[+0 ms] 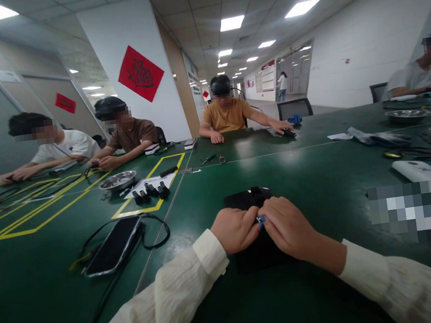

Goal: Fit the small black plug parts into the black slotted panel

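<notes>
My left hand [237, 228] and my right hand [288, 227] meet above the table, fingers pinched together. Between their fingertips is a small blue and silver piece [261, 219], mostly covered by the fingers, so its kind does not show. The right fingers close on its blue part, and the left fingertips press at its silver end. Under and behind both hands lies a flat black object [240, 199] with a raised black block [258, 194] at its far edge. The hands hide much of its middle.
A phone [113, 246] with a looped black cable lies left. Beyond it are several black cylindrical parts [151, 191] on white paper and a metal bowl [118, 181]. A white device [419, 170] and cables lie right. Co-workers [227, 112] sit around the green table [201, 290].
</notes>
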A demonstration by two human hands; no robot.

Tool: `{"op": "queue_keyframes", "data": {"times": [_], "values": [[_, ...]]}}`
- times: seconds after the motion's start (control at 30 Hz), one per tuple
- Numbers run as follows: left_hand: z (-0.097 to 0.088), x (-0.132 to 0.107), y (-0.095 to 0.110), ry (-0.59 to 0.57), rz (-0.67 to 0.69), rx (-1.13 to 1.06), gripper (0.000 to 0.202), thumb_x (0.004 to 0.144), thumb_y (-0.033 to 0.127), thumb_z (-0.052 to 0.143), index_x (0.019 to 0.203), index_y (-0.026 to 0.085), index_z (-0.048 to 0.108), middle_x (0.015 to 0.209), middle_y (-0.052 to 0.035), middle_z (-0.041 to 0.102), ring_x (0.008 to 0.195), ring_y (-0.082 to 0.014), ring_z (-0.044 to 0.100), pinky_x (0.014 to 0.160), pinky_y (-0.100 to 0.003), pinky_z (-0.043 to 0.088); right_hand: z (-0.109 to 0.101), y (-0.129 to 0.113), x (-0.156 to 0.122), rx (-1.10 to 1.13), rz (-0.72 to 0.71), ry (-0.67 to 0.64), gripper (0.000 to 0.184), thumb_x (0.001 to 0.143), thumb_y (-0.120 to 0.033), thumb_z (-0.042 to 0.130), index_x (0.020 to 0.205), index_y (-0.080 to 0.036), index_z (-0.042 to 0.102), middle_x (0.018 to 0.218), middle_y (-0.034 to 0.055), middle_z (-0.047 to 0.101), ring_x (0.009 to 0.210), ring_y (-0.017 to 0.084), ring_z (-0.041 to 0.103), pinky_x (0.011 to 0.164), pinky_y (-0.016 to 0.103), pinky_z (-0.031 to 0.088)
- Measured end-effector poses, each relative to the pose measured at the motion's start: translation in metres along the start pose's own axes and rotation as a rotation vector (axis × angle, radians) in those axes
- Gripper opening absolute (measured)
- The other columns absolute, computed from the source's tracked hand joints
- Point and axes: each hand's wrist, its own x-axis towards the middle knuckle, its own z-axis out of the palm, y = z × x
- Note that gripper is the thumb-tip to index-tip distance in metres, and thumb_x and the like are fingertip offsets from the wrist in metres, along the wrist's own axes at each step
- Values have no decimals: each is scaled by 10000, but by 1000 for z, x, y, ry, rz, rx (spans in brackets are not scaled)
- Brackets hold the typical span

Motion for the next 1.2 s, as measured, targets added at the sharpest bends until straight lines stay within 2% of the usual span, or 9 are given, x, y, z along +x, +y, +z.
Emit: {"op": "queue_keyframes", "data": {"times": [0.13,0.27,0.5,0.67,0.73,0.87,0.97,1.07,1.2], "values": [[15,-4,-8,82,129,-41,252,874,334,235,802,184,425,619,-34,578,518,-179,527,505,-306,355,9,-1,-2,-82,-25,-12,251,905,-191,361,750,-153,556,706,50,532,686,168,404,646,314,273],[28,-8,-10,161,130,-157,288,891,327,181,748,201,396,598,-28,540,507,-165,493,509,-292,348,12,0,-1,-166,-82,-1,232,900,-211,410,745,-164,575,694,42,539,689,170,403,640,321,255],[43,-11,-12,223,-119,-331,317,911,293,184,733,202,430,544,7,488,485,-140,467,503,-260,313,9,-3,-3,-39,18,-85,208,880,-163,375,897,-150,582,862,79,578,802,193,458,707,331,318],[41,-8,-19,307,-416,-417,338,899,324,224,647,207,416,525,21,444,490,-127,452,516,-250,312,7,6,-4,-32,108,62,209,862,-206,395,970,-139,560,938,109,565,888,224,487,771,362,376],[43,-5,-23,368,-538,-443,343,891,325,239,624,209,419,547,8,470,570,-146,502,574,-258,360,9,11,-2,-80,204,71,264,854,-270,433,1047,-128,545,985,129,565,932,246,503,794,381,396],[55,1,-33,435,-692,-563,357,854,314,296,530,209,404,562,-26,514,888,-211,558,792,-318,412,14,16,4,-96,383,-61,528,850,-398,451,1306,-136,401,1071,148,580,944,268,557,775,394,440],[66,2,-35,424,-867,-773,349,849,362,303,548,210,395,474,26,440,581,-165,523,641,-295,419,14,15,8,21,470,-133,605,868,-347,408,1423,-178,233,1138,139,584,903,241,601,729,356,461],[70,2,-33,418,-872,-902,379,854,409,293,549,208,394,429,50,412,459,-129,442,610,-278,403,10,15,12,123,525,-175,658,854,-295,413,1457,-220,160,1027,100,637,750,202,623,668,330,460],[64,1,-36,475,-851,-888,384,865,402,276,567,205,418,425,50,431,472,-125,453,681,-284,412,2,23,14,223,529,-155,564,814,-231,428,1377,-213,396,904,82,666,731,196,625,693,339,461]]}}
